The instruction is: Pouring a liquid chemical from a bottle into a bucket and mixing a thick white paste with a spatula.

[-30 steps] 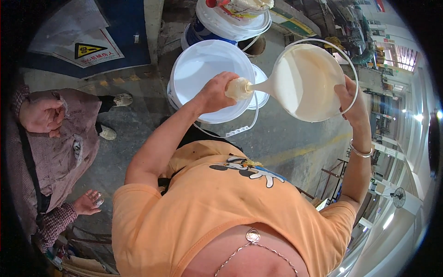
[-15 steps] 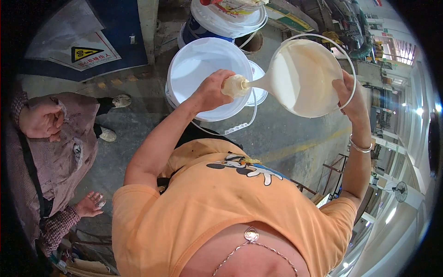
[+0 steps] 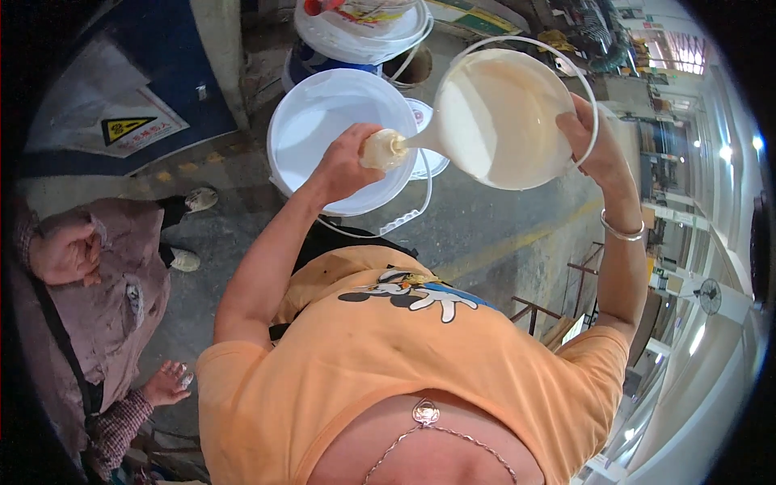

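My left hand is wrapped round a small translucent bottle, its open mouth turned to the right. The bottle is held over a large white bucket with a pale inside. My right hand grips the rim of a second, cream-coloured bucket, which is tilted to the left. White, creamy liquid has gathered at its lower side. A thin stream of it runs from the rim to the bottle's mouth. The bottle's lower part is hidden by my fingers.
Stacked lidded buckets stand behind the white bucket, and a round white lid lies beside it. A blue panel with a warning sign is at far left. A co-worker in a brown apron stands to my left.
The whole view has shifted a little, so both buckets and my hands appear farther left. The bottle and tilted bucket keep their places relative to each other, and the liquid still runs between them.
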